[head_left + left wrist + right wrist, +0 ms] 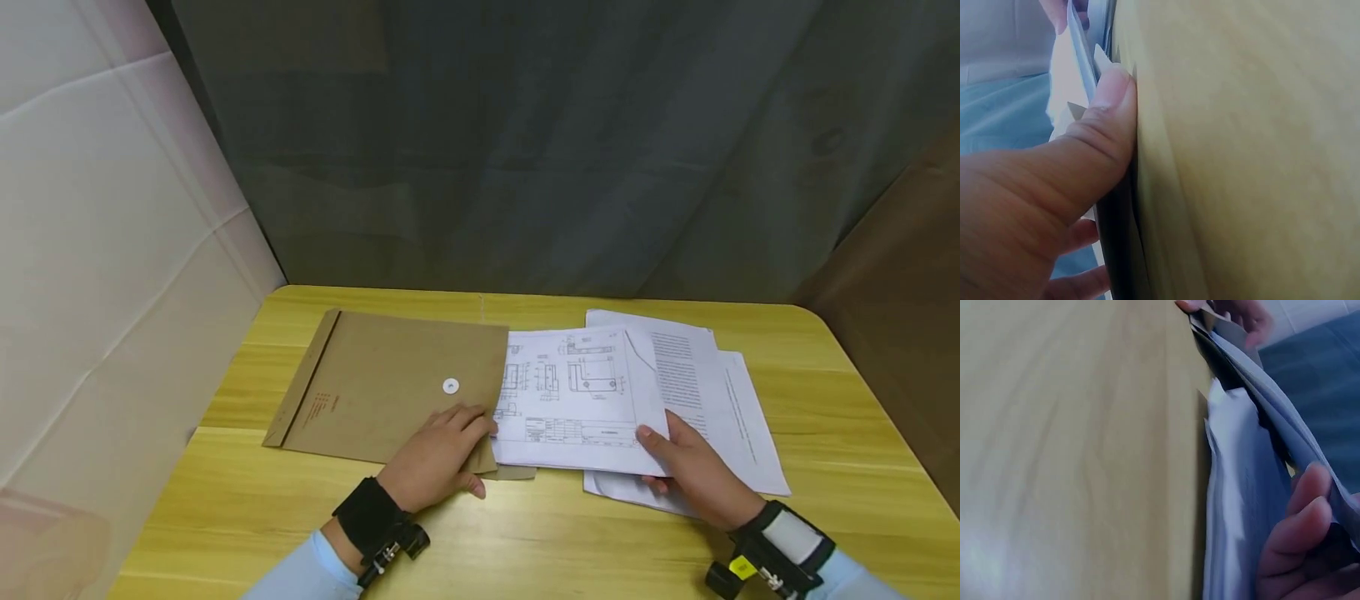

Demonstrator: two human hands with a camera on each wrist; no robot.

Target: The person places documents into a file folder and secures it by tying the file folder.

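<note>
With the left hand (438, 458) pinching the near right corner of the kraft envelope (390, 387) at frame centre and the right hand (693, 471) gripping the drawing sheets (577, 400) just right of it, the loose pages beneath (738, 417) could slide askew.

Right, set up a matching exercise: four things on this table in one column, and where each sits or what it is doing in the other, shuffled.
Things:
1. kraft envelope
2. sheet with technical drawings
3. left hand
4. right hand

Places or states:
A. holds the near edge of the paper stack, thumb on top
B. lies on the left of the table, white button closure facing up
C. rests on the envelope's near right corner
D. on top of the paper stack, its left edge at the envelope's mouth

Pairs: 1-B, 2-D, 3-C, 4-A
</note>
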